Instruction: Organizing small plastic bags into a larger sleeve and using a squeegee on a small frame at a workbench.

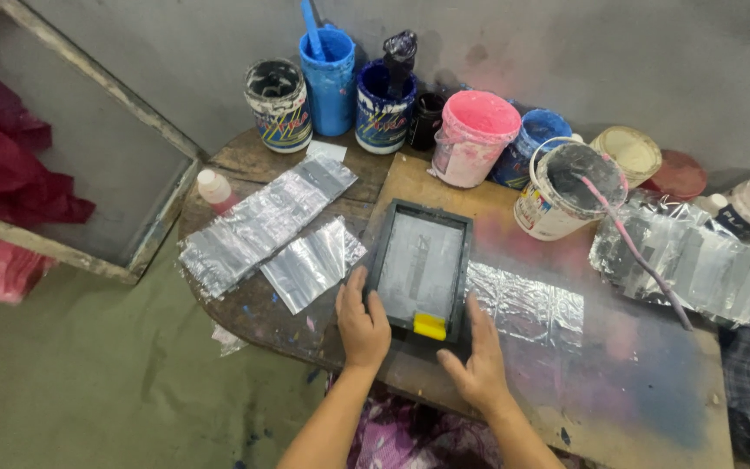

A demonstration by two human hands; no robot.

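Our left hand [362, 323] lies flat on the near left corner of the frame [421, 267], fingers together and thumb over the rim; our right hand [480, 356] presses the near right corner, fingers spread apart on the board [635, 382]; neither hand grips anything. The frame, dark and rectangular with a grey mesh, lies on the board near its left edge, a yellow squeegee [430, 326] inside its near end, between our hands. Clear plastic bags [262, 226] lie left of the frame; another sheet [527, 304] lies just right of it; more bags [696, 265] sit at far right. Behind stand tubs in a row: a black-topped one with a bright striped label [278, 104], a blue tub [328, 78], a dark blue tub [384, 108], a pink tub [472, 135], and a white bucket [566, 187] with a pink stick [640, 252]. A small bottle [216, 189] stands at left.
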